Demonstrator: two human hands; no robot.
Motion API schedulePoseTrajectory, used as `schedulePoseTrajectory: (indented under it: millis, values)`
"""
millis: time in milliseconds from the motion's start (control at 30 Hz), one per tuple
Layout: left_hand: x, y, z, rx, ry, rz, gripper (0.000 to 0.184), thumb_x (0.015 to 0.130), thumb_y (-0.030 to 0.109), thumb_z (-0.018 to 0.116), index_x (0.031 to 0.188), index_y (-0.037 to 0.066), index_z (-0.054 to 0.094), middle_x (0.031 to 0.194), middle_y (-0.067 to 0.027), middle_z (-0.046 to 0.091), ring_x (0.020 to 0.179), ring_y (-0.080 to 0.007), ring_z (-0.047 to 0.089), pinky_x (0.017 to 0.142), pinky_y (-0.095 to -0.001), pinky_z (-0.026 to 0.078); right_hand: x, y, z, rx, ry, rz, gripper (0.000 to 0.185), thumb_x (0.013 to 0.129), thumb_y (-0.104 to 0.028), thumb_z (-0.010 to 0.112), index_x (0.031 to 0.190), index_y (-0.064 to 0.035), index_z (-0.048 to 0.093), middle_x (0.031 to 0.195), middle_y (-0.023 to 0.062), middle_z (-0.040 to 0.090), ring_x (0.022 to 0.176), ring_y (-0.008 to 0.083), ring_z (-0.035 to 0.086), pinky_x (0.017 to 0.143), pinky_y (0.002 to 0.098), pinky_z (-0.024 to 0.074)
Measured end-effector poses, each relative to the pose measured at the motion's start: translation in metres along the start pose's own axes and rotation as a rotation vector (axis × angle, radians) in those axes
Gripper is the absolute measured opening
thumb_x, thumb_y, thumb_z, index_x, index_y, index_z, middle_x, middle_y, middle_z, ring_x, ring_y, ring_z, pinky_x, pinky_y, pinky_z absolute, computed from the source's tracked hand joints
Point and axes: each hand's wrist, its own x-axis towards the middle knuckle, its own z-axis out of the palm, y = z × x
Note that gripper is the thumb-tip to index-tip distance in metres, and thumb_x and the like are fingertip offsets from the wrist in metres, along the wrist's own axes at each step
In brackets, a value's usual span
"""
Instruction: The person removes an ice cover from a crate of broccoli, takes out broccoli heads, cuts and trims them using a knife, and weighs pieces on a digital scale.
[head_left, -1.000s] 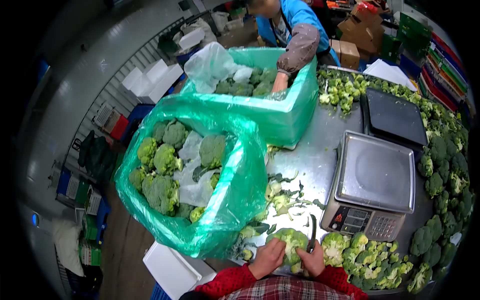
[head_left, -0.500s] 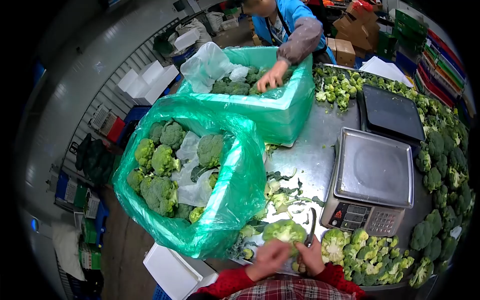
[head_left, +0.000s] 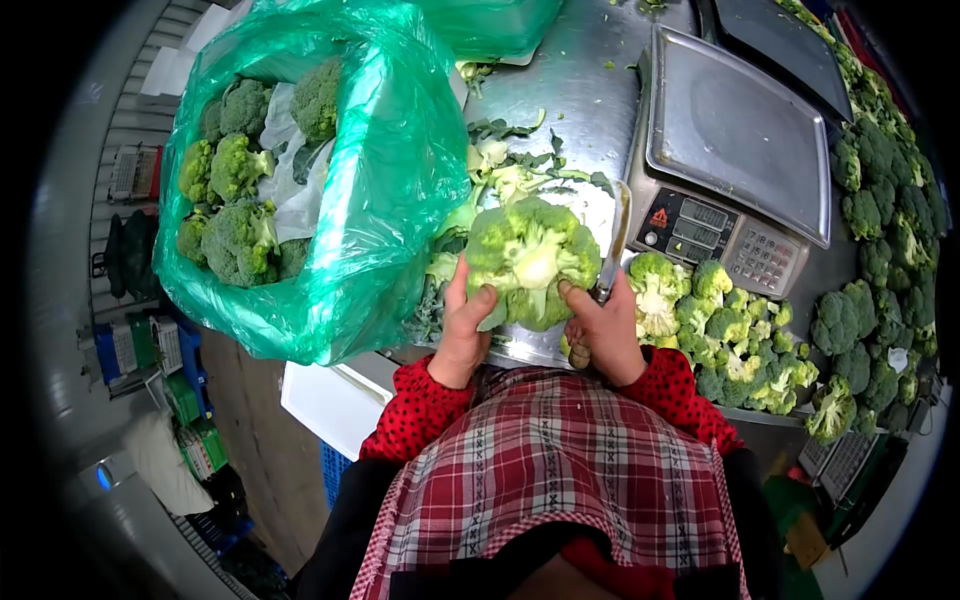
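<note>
A broccoli head (head_left: 520, 245) is held up in front of me with its pale cut stem side facing me. My left hand (head_left: 463, 325) grips its left edge, the thumb lying over the florets. My right hand (head_left: 608, 330) is closed around a knife (head_left: 619, 235), whose curved blade points away from me; the right thumb also presses on the broccoli's lower right side. The knife's handle is mostly hidden in the fingers. Behind the broccoli, leaf and stem trimmings (head_left: 510, 180) lie scattered on the metal table (head_left: 545, 95).
To the left stands a box lined with a green plastic bag (head_left: 385, 200), holding several broccoli heads (head_left: 240, 240). A digital scale (head_left: 735, 150) sits to the right, with cut broccoli (head_left: 735, 335) before it. More broccoli (head_left: 880, 230) is piled along the right edge.
My view has tilted down, so the co-worker is no longer in sight. My left hand, raised and blurred before, now grips the broccoli, whose cut side is turned toward me.
</note>
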Motion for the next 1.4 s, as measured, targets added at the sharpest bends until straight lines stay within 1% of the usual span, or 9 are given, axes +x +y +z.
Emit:
schedulePoseTrajectory:
  millis: [100, 167, 200, 300, 367, 433, 1100, 1367, 1400]
  values:
    - [0.001, 0.015, 0.008, 0.155, 0.064, -0.038, 0.067, 0.078, 0.014, 0.067, 0.139, 0.0, 0.043, 0.126, -0.0128, 0.058, 0.115, -0.0234, 0.057, 0.1, -0.0349, 0.043, 0.003, -0.002, -0.012, -0.072, -0.098, 0.056, 0.04, 0.085, -0.011, 0.073, 0.116, -0.0021, 0.05, 0.08, 0.0036, 0.059, 0.053, 0.0088, 0.053, 0.046, 0.0235, 0.0417]
    - [0.001, 0.018, 0.01, 0.126, 0.107, -0.024, 0.067, 0.073, 0.009, 0.065, 0.135, -0.001, 0.045, 0.12, -0.0127, 0.061, 0.111, -0.0233, 0.059, 0.098, -0.0344, 0.044, 0.005, 0.004, -0.02, -0.406, -0.154, -0.291, 0.039, 0.085, -0.013, 0.074, 0.116, -0.0024, 0.052, 0.082, 0.0031, 0.059, 0.061, 0.0103, 0.057, 0.05, 0.0265, 0.0444]
    - [0.002, 0.019, 0.009, 0.186, 0.12, 0.054, 0.066, 0.072, 0.008, 0.065, 0.134, -0.002, 0.046, 0.12, -0.0132, 0.061, 0.11, -0.0231, 0.059, 0.098, -0.0339, 0.044, 0.003, -0.003, -0.025, -0.652, -0.084, -0.497, 0.032, 0.086, -0.014, 0.072, 0.112, -0.0036, 0.057, 0.08, 0.0062, 0.06, 0.061, 0.0179, 0.06, 0.054, 0.0324, 0.047]
    - [0.005, 0.024, 0.002, 0.369, 0.133, 0.193, 0.065, 0.071, 0.008, 0.065, 0.132, -0.005, 0.047, 0.118, -0.014, 0.061, 0.108, -0.0223, 0.058, 0.096, -0.0334, 0.044, -0.002, -0.011, -0.037, -0.959, -0.185, -0.686, 0.024, 0.086, -0.015, 0.071, 0.106, -0.006, 0.061, 0.081, 0.0106, 0.061, 0.061, 0.0275, 0.062, 0.053, 0.0367, 0.0471]
    - [0.004, 0.029, 0.003, 0.739, 0.151, 0.33, 0.066, 0.07, 0.007, 0.064, 0.132, -0.005, 0.047, 0.118, -0.0138, 0.06, 0.109, -0.0224, 0.058, 0.098, -0.0336, 0.043, -0.005, -0.012, -0.037, -0.996, -0.216, -0.669, 0.016, 0.087, -0.017, 0.069, 0.098, -0.0082, 0.062, 0.081, 0.0122, 0.06, 0.061, 0.0336, 0.06, 0.052, 0.0404, 0.0466]
    - [0.006, 0.025, -0.002, 0.74, 0.134, 0.383, 0.067, 0.068, 0.006, 0.064, 0.132, -0.005, 0.048, 0.119, -0.0138, 0.06, 0.11, -0.0229, 0.058, 0.099, -0.0338, 0.043, -0.005, -0.01, -0.04, -1.199, -0.216, -0.668, 0.015, 0.088, -0.022, 0.067, 0.093, -0.0091, 0.06, 0.076, 0.0099, 0.057, 0.058, 0.0332, 0.059, 0.05, 0.0424, 0.0459]
    - [-0.003, 0.018, 0.006, 0.945, 0.162, 0.52, 0.062, 0.068, 0.003, 0.06, 0.129, -0.005, 0.052, 0.127, -0.0172, 0.058, 0.119, -0.0256, 0.055, 0.105, -0.035, 0.039, -0.014, -0.001, -0.044, -1.257, -0.293, -0.582, 0.021, 0.094, -0.023, 0.06, 0.084, -0.005, 0.055, 0.068, 0.0129, 0.061, 0.056, 0.0333, 0.06, 0.049, 0.0443, 0.046]
    - [-0.001, -0.003, -0.001, 0.532, 0.342, 0.102, 0.051, 0.071, 0.008, 0.059, 0.119, -0.007, 0.058, 0.11, -0.0127, 0.064, 0.101, -0.0203, 0.059, 0.093, -0.0306, 0.044, 0.006, 0.004, -0.058, -1.443, -0.32, -0.602, 0.027, 0.097, -0.028, 0.054, 0.086, -0.0028, 0.055, 0.065, 0.0173, 0.061, 0.052, 0.0354, 0.059, 0.049, 0.0464, 0.0464]
    - [0.0, -0.003, 0.002, 0.645, 0.325, 0.19, 0.049, 0.071, 0.008, 0.059, 0.118, -0.007, 0.058, 0.109, -0.0124, 0.064, 0.1, -0.02, 0.059, 0.093, -0.0306, 0.044, 0.008, -0.002, -0.058, -1.239, -0.474, -0.352, 0.028, 0.097, -0.028, 0.054, 0.088, -0.0027, 0.056, 0.066, 0.0177, 0.061, 0.052, 0.0356, 0.058, 0.049, 0.0471, 0.0463]
